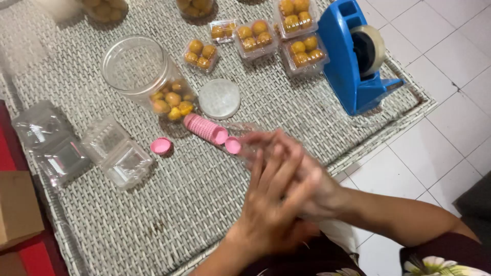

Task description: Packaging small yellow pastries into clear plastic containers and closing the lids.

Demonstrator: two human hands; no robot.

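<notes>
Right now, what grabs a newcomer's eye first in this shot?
The two hands, left hand over right hand, blurred together at the lower centre above the woven mat; what they hold is unclear. Just beyond them lies a stack of pink paper cups. The blue tape dispenser stands upper right, and a tipped clear jar of yellow pastries lies upper left.

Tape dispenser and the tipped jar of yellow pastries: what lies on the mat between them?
In the head view, a round white lid lies flat on the woven mat between the jar and the blue tape dispenser.
</notes>
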